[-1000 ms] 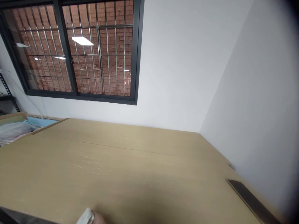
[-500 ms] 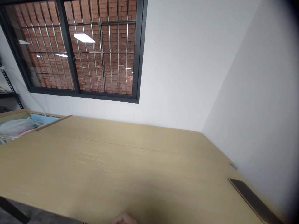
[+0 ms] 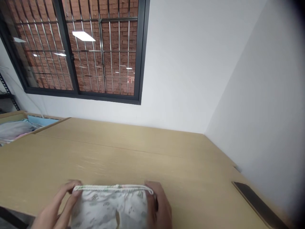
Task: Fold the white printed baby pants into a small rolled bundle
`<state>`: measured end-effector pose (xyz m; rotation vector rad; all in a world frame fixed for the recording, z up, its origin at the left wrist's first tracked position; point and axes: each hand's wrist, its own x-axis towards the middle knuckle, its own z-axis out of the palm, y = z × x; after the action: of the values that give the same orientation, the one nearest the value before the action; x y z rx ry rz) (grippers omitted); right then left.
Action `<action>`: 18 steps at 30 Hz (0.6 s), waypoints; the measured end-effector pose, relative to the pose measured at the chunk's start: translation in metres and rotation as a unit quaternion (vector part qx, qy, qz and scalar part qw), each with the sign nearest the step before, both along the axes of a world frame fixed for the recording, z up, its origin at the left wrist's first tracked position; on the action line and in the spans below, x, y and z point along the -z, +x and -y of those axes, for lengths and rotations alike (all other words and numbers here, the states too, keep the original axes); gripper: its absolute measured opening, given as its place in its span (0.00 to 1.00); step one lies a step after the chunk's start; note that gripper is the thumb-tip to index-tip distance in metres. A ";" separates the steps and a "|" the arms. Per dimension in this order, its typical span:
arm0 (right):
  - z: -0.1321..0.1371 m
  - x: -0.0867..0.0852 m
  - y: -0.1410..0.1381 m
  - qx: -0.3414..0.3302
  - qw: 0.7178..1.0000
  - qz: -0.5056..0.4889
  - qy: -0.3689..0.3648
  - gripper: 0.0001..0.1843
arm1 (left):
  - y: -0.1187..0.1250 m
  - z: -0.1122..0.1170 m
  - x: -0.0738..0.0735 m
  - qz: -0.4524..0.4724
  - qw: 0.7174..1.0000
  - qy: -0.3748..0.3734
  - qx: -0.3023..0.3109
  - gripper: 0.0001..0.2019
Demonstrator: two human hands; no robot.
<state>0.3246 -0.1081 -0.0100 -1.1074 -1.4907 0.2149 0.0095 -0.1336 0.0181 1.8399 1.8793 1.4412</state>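
A small white garment (image 3: 109,206) with a faint grey-green print and a gathered top hem lies near the front edge of the light wooden table (image 3: 143,152). My left hand (image 3: 53,206) pinches its left top corner, fingers closed on the cloth. At the right top corner my right hand (image 3: 159,205) grips the garment, fingers curled around its edge. The lower part of the garment and both wrists run out of view at the bottom.
A cardboard box (image 3: 16,127) with pale folded clothes stands at the far left. A dark flat slab (image 3: 257,203) lies along the right wall. A barred window (image 3: 78,47) sits in the white wall behind, a metal rack (image 3: 6,92) beside it.
Both hands have come up into view from the bottom edge, bringing the white printed garment onto the table. Earlier only a bit of hand showed at the bottom.
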 end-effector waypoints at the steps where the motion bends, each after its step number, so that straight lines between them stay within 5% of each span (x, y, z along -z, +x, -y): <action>1: -0.012 -0.001 0.005 -0.008 1.000 0.024 0.014 0.13 | 0.009 -0.013 -0.003 -0.013 1.000 0.011 0.025 0.19; 5: -0.065 0.017 0.021 -0.030 0.994 0.105 0.028 0.15 | 0.037 -0.071 0.008 -0.029 0.997 -0.017 0.076 0.19; 13: -0.133 0.085 0.040 -0.014 0.964 0.249 -0.094 0.18 | 0.050 -0.170 0.098 -0.116 0.978 -0.086 0.150 0.18; 18: -0.161 0.104 0.042 0.026 0.931 0.347 -0.112 0.18 | 0.053 -0.204 0.131 -0.163 0.968 -0.086 0.168 0.17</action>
<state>0.3664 0.0526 -0.1141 -1.4996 -2.0924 -0.0613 0.0625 0.0706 -0.1128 2.2751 1.6409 0.8842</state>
